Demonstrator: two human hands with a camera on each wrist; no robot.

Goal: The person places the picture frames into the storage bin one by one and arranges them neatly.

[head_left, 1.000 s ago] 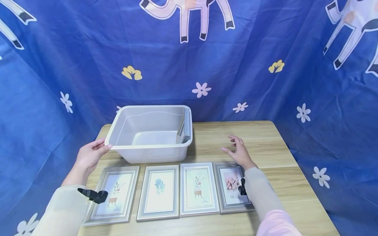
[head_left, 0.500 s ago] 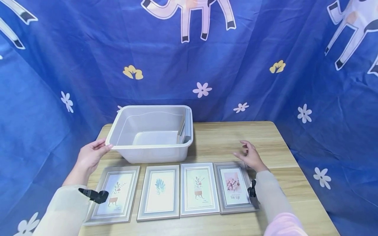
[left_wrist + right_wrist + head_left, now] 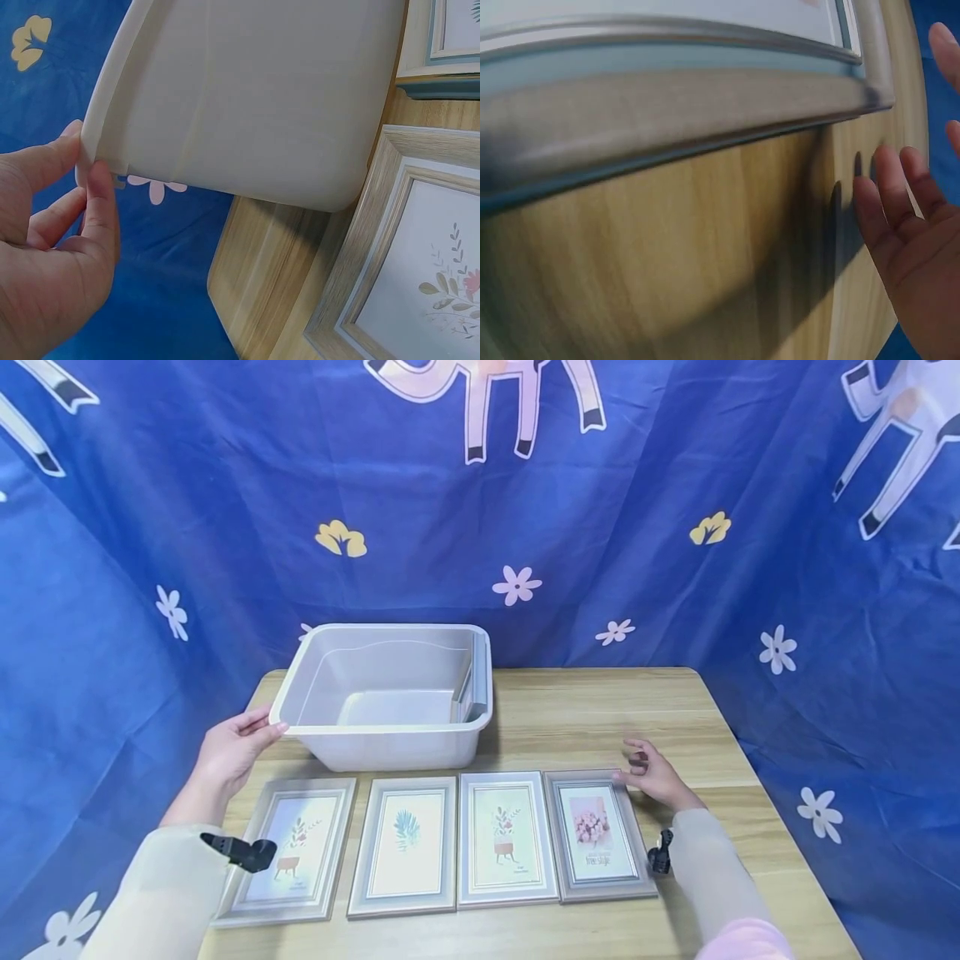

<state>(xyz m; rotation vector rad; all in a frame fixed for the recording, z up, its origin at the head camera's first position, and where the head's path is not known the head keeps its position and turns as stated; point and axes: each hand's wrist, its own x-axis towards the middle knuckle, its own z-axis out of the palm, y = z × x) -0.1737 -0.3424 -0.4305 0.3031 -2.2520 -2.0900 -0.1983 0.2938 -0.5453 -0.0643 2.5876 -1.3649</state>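
My left hand (image 3: 228, 758) pinches the near left corner of the rim of a pale grey plastic tub (image 3: 386, 748), thumb on one side and fingers on the other in the left wrist view. At the upper right corner of the flower-picture photo frame (image 3: 597, 835) hovers my right hand (image 3: 654, 777), its fingers loosely bent and holding nothing. The right wrist view shows that hand (image 3: 922, 247) past the frame's corner, over the wood, fingers spread. Inside the tub, grey frames (image 3: 471, 681) stand on edge against the right wall.
Left of the flower picture lie a white-green plant frame (image 3: 507, 839), a blue-leaf frame (image 3: 402, 847) and a wider plant frame (image 3: 288, 852), in a row on the wooden table (image 3: 600, 710). A blue patterned curtain (image 3: 420, 543) hangs behind and at both sides.
My right hand has moved right and toward me, down to the flower-picture frame's upper right corner. The left hand keeps its hold on the tub rim.
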